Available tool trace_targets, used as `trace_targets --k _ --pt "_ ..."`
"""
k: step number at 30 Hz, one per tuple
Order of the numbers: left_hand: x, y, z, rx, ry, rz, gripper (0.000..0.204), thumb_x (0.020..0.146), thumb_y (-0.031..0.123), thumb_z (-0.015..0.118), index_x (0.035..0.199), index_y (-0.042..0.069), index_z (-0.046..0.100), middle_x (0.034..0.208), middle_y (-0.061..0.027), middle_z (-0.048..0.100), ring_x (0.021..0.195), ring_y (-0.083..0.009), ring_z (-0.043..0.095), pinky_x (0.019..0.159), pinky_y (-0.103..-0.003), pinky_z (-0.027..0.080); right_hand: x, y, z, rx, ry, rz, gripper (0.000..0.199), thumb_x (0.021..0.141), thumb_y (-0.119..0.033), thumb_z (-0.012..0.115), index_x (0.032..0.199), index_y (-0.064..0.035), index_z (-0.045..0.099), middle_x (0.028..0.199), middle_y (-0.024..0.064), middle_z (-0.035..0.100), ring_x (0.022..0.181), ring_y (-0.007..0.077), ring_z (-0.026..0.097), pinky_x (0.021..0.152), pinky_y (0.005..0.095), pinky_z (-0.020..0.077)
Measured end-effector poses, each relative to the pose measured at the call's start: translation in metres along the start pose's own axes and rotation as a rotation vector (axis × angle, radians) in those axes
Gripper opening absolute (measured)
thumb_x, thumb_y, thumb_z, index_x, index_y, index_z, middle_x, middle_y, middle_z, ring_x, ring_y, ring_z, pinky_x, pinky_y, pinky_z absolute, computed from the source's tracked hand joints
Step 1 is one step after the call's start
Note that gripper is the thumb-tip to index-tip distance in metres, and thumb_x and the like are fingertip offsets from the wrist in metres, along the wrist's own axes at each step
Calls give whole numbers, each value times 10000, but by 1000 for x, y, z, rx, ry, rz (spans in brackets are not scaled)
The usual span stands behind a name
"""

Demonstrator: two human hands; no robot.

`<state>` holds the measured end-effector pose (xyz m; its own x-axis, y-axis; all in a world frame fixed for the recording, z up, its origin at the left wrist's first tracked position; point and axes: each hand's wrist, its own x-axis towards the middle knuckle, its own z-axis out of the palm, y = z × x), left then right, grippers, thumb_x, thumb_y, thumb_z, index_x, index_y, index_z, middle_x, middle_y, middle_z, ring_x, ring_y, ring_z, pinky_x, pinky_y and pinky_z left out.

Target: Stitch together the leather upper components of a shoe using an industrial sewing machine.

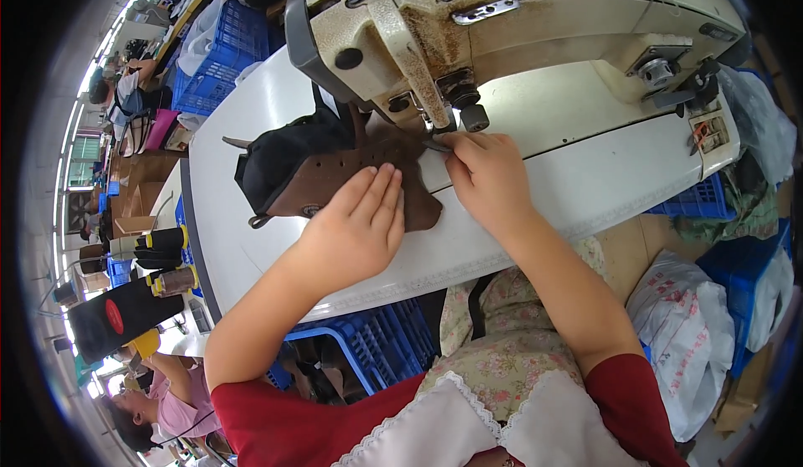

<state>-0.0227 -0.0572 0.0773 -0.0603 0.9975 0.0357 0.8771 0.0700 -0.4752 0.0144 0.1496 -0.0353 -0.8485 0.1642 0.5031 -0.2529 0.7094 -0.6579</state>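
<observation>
A brown and black shoe upper (322, 170) lies on the white sewing table (585, 191), its right edge under the presser foot (442, 124) of a worn cream sewing machine (502, 23). My left hand (360, 220) presses flat on the brown leather, fingers together. My right hand (485, 174) pinches the leather's edge right by the needle, thumb and forefinger closed on it.
Blue plastic crates (222, 57) stand beyond the table's far left end and another (376, 346) sits under its front edge. White plastic bags (694, 333) lie on the floor at right. Thread spools (167, 258) stand at left. Another person (159, 404) sits at lower left.
</observation>
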Motion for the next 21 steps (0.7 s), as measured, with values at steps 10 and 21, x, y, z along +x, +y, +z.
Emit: trace_targets --k 10,21 --pt "-3 23 4 155 -192 125 509 679 192 554 1035 -144 695 1098 -273 700 1122 -376 654 1078 -463 450 -2 -6 -3 -67 26 -69 172 835 -92 652 993 -53 708 956 68 729 928 252 688 853 406 483" --pt "4 44 14 63 -69 -77 483 676 178 540 1020 -130 683 1094 -270 697 1104 -377 660 1036 -457 482 -2 -7 -1 -81 13 -85 191 805 -99 666 981 -50 719 982 51 721 985 230 669 866 399 470"
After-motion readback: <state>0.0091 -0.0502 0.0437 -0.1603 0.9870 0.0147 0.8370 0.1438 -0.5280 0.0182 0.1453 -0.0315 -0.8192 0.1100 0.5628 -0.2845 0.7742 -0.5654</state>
